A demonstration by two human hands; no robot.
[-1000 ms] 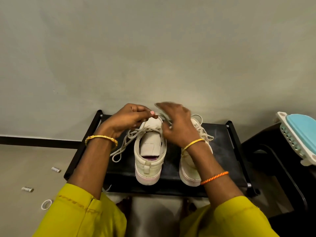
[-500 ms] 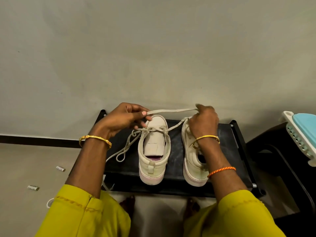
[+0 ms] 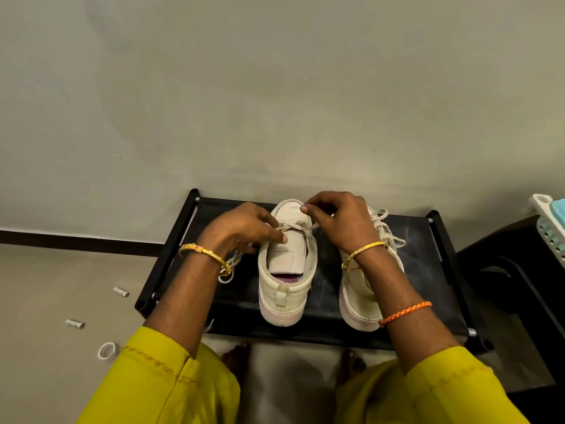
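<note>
The shoe [image 3: 284,289] stood on a black rack [image 3: 428,270], heel toward the person and toe toward the wall [image 3: 275,102]. Both hands worked above its front half. The left hand [image 3: 244,228] came in from the shoe's left side, fingers curled, with thumb and fingertips pinching the lace [image 3: 294,227] just where it crossed the top of the tongue. The right hand [image 3: 339,221] sat over the shoe's right front edge, fingers also curled, pinching the other strand of the lace above the toe. Between the two hands the lace crossed over the tongue. A slack loop [image 3: 227,275] of it hung off the shoe's left side, below the left wrist.

A second shoe [image 3: 360,304] stood just to the right of the shoe on the same rack, facing the same way, partly covered by the right forearm; its own laces lay loose near its toe. Well to the left of the shoe, on the floor [image 3: 46,270], lay two small tubes [image 3: 120,291] and a white ring [image 3: 107,351]. Far to the shoe's right, a pale basket [image 3: 547,218] showed at the frame's edge. Bare toes [image 3: 235,356] showed on the floor nearer the person than the shoe's heel.
</note>
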